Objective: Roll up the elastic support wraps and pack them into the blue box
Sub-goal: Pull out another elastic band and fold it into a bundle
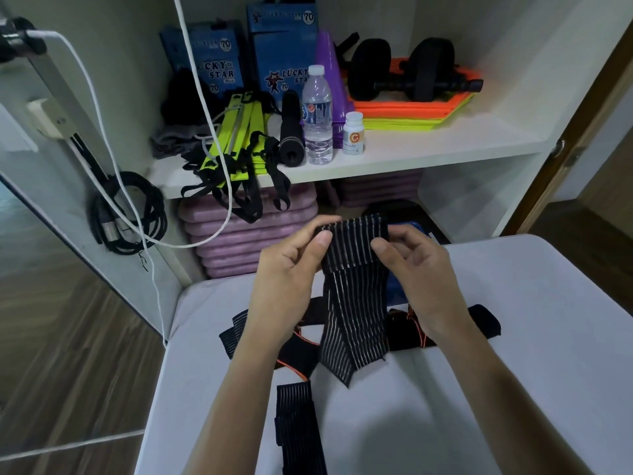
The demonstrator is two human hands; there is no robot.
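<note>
Now the elastic support wrap (352,269) is hanging in the air above the middle of the white desk (531,371), and it is looking like a black band with thin pale stripes running along its length. Its upper end is folded over into a short flat roll, and the loose lower part is falling down until its pointed tail is touching the desk surface. The left hand (291,279) is pinching the left edge of the folded top, with the thumb lying on the front and the other fingers curling behind the fabric. The right hand (418,269) is holding the right edge in the same way, the thumb pressing on the front and the bent fingers closing around the side. Under the hands more black wraps with orange trim (407,330) are lying in a loose pile across the middle of the desk, and another striped wrap (298,426) is lying toward the near edge. The blue box (397,286) is showing only a little, near the far edge of the desk, just behind the held wrap and the right hand. Beyond the far edge a white shelf (411,145) is carrying a water bottle (317,114) and a black dumbbell (404,73).
</note>
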